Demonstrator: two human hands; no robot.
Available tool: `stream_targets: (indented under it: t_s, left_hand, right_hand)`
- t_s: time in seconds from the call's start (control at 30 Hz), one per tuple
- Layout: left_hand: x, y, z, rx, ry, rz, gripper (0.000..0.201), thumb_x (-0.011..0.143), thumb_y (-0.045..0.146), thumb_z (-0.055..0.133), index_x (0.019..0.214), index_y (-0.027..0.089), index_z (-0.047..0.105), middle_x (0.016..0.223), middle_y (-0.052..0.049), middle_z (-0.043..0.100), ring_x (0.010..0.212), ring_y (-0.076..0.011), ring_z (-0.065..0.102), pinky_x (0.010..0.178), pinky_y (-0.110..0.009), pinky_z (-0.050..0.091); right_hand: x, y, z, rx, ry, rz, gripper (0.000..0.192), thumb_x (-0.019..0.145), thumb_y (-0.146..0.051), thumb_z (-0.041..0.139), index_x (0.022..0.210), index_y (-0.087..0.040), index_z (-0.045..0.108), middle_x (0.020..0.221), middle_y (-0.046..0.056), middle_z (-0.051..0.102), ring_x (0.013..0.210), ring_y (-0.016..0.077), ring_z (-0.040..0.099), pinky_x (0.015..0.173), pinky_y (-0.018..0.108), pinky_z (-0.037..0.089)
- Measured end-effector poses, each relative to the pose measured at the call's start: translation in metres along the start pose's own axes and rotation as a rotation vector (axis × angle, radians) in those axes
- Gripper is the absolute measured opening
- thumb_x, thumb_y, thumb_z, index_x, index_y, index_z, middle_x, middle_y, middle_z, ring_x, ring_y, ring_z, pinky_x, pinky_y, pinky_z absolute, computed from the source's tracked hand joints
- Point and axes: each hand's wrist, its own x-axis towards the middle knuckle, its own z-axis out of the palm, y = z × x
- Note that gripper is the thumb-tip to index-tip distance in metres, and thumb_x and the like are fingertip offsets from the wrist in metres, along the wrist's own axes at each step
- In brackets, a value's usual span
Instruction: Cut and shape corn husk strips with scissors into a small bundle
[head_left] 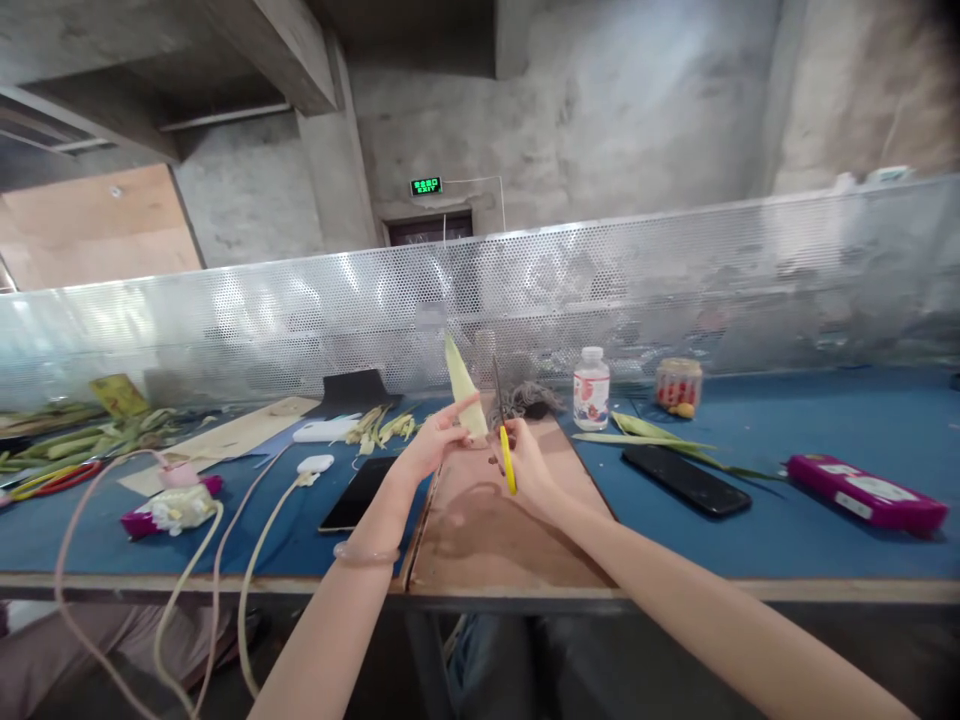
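My left hand (433,443) pinches a pale green, pointed piece of corn husk (463,385) near its wide lower end, its tip upward. In my right hand (529,468) is a pair of scissors (507,455) with yellow handles, the dark blades pointing up. The blades stand just right of the husk, apart from it. Both hands are above a brown board (499,540) set between blue table surfaces. Behind my right hand lies a tangle of grey yarn-like strands (531,398).
To the right are a white bottle (592,390), a jar (679,388), long green leaves (660,436), a black phone (684,480) and a magenta packet (866,492). On the left lie a dark tablet (361,495), husk scraps (375,428) and cables (255,560). A perforated metal screen (330,318) runs behind.
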Motion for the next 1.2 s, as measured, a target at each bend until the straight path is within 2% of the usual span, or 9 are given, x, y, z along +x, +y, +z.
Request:
stream_targets:
  t_s: [0.17,0.27,0.4,0.57,0.7,0.83,1.0,1.2]
  left_hand:
    - [-0.004,0.015,-0.004,-0.134,0.158,0.189,0.070,0.067,0.008,0.064,0.133,0.026,0.050,0.112,-0.005,0.064,0.058,-0.0025,0.051,0.058,-0.017,0.045]
    - [-0.005,0.020,-0.005,-0.152,0.204,0.257,0.068,0.066,0.008,0.064,0.130,0.029,0.053,0.133,-0.004,0.053,0.056,-0.0003,0.050,0.059,-0.018,0.047]
    - [-0.005,0.022,-0.006,-0.143,0.252,0.309,0.066,0.068,0.009,0.064,0.129,0.030,0.053,0.143,-0.003,0.043,0.058,0.0000,0.050,0.058,-0.017,0.047]
    - [-0.004,0.019,-0.008,-0.116,0.276,0.326,0.067,0.070,0.010,0.064,0.132,0.029,0.050,0.131,-0.004,0.053,0.057,-0.0012,0.050,0.060,-0.019,0.047]
    - [-0.004,0.017,-0.007,-0.093,0.245,0.283,0.070,0.070,0.011,0.065,0.135,0.026,0.046,0.113,-0.005,0.063,0.057,-0.0035,0.051,0.061,-0.020,0.046]
    - [-0.003,0.015,-0.002,-0.064,0.215,0.264,0.069,0.069,0.011,0.066,0.134,0.026,0.048,0.116,-0.005,0.062,0.060,-0.0051,0.052,0.060,-0.021,0.044]
    - [-0.004,0.015,0.002,-0.043,0.218,0.263,0.067,0.069,0.011,0.064,0.133,0.026,0.049,0.120,-0.006,0.060,0.060,-0.0051,0.050,0.059,-0.021,0.043]
    - [-0.005,0.017,0.005,-0.039,0.221,0.245,0.072,0.068,0.011,0.064,0.136,0.024,0.046,0.103,-0.005,0.067,0.061,-0.0062,0.053,0.060,-0.021,0.042]
  right_hand:
    - [-0.009,-0.009,-0.002,0.011,-0.053,0.155,0.026,0.073,-0.040,0.058,0.087,-0.025,0.043,0.056,-0.008,0.044,0.044,0.0086,0.042,0.039,0.019,0.034]
    - [-0.010,-0.008,-0.004,0.027,-0.144,0.242,0.024,0.074,-0.043,0.057,0.083,-0.024,0.045,0.054,-0.007,0.044,0.040,0.0081,0.039,0.037,0.019,0.032]
    - [-0.015,-0.007,-0.003,0.055,-0.258,0.307,0.023,0.075,-0.042,0.058,0.086,-0.025,0.048,0.059,-0.006,0.047,0.042,0.0072,0.042,0.039,0.019,0.034]
    - [-0.015,-0.004,-0.001,0.095,-0.308,0.331,0.024,0.076,-0.044,0.055,0.088,-0.025,0.047,0.066,-0.006,0.052,0.042,0.0056,0.041,0.042,0.019,0.035]
    - [-0.006,0.003,-0.002,0.096,-0.324,0.359,0.027,0.073,-0.046,0.057,0.082,-0.023,0.046,0.060,-0.006,0.050,0.040,0.0056,0.038,0.040,0.018,0.033]
    - [-0.001,0.009,-0.003,0.092,-0.339,0.375,0.027,0.074,-0.048,0.054,0.079,-0.023,0.046,0.055,-0.006,0.048,0.038,0.0058,0.037,0.037,0.018,0.030]
    - [-0.001,0.011,-0.004,0.077,-0.342,0.382,0.027,0.072,-0.045,0.057,0.085,-0.025,0.046,0.053,-0.008,0.048,0.037,0.0064,0.038,0.038,0.018,0.030]
    - [0.002,0.011,-0.005,0.060,-0.326,0.390,0.028,0.071,-0.047,0.058,0.081,-0.024,0.046,0.054,-0.006,0.050,0.039,0.0065,0.040,0.038,0.017,0.031]
